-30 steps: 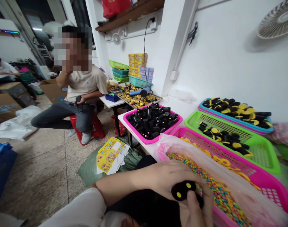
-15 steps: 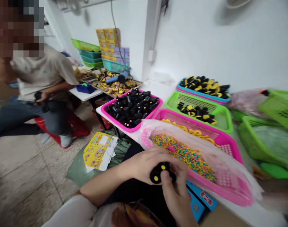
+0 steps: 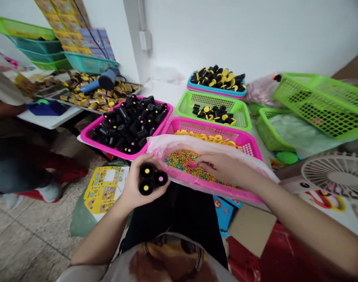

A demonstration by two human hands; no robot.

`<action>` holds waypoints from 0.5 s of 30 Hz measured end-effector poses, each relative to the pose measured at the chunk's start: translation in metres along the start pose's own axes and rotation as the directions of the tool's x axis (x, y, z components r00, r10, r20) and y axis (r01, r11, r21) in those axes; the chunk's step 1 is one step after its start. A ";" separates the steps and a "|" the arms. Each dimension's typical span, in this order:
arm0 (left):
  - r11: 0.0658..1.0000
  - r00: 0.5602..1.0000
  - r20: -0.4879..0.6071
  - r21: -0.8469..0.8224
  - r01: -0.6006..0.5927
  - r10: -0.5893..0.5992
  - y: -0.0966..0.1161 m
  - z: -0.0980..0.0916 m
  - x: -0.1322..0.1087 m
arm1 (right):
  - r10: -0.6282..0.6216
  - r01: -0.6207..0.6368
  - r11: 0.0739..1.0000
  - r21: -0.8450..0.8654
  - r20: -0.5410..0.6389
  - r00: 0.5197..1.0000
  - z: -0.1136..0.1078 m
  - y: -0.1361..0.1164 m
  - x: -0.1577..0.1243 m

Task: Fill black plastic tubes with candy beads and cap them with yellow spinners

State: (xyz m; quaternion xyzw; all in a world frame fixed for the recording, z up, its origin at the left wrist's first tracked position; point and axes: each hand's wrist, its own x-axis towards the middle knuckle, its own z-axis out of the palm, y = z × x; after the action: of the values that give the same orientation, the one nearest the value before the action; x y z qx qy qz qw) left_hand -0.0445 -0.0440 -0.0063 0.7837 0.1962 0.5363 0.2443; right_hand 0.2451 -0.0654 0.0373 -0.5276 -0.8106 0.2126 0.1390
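Observation:
My left hand [image 3: 138,186] is wrapped round three black cylinders [image 3: 146,171], held with their ends up; two ends show yellow dots and one a pink dot. My right hand [image 3: 223,166] reaches into the plastic-lined pink basket [image 3: 196,184] of small multicoloured beads [image 3: 181,158]. Its fingers are pressed together at a small pink piece [image 3: 192,164] lying on the beads. Yellow ring-like parts [image 3: 214,138] lie behind the plastic liner. A pink tray [image 3: 86,135] of black cylinders stands just beyond my left hand.
Behind are a green basket [image 3: 246,113] and a blue basket [image 3: 193,84] with black-and-yellow pieces. Green baskets [image 3: 322,94] and a fan [image 3: 340,176] stand at right. A person's leg [image 3: 17,164] is at far left, near a side table [image 3: 54,119].
My right hand has left the black cylinders and moved right into the bead basket. My left hand still holds the cylinders, now further left. The view has turned right.

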 end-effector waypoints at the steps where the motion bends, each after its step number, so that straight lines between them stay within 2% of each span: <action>1: 1.000 1.000 -0.016 0.001 0.003 -0.003 -0.001 0.002 0.001 | -0.023 0.027 0.998 -0.051 0.068 0.997 0.002 0.004 0.009; 3: 1.000 0.999 -0.035 0.001 0.022 -0.022 -0.002 0.005 0.002 | -0.005 0.028 0.989 -0.145 0.157 0.988 0.011 0.008 0.025; 6: 0.999 0.999 -0.018 0.004 0.044 -0.044 -0.005 0.004 0.001 | 0.108 -0.062 0.969 -0.240 0.185 0.977 0.022 0.012 0.038; 8: 0.999 0.999 -0.011 0.000 0.048 -0.048 -0.007 0.001 0.001 | 0.125 -0.074 0.966 -0.246 0.201 0.972 0.023 0.014 0.040; 13: 0.999 0.998 -0.047 0.004 0.053 -0.052 -0.012 -0.006 0.003 | -0.020 0.051 0.988 -0.144 0.208 0.978 0.015 0.014 0.042; 15: 0.998 0.997 -0.043 0.015 0.061 -0.060 -0.014 -0.005 0.005 | -0.060 0.067 0.996 -0.056 0.117 0.991 0.019 0.010 0.049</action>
State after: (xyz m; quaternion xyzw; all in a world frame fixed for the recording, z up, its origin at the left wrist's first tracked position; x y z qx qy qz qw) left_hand -0.0486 -0.0292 -0.0096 0.7679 0.2291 0.5436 0.2498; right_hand 0.2246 -0.0212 0.0163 -0.4922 -0.8398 0.2137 0.0828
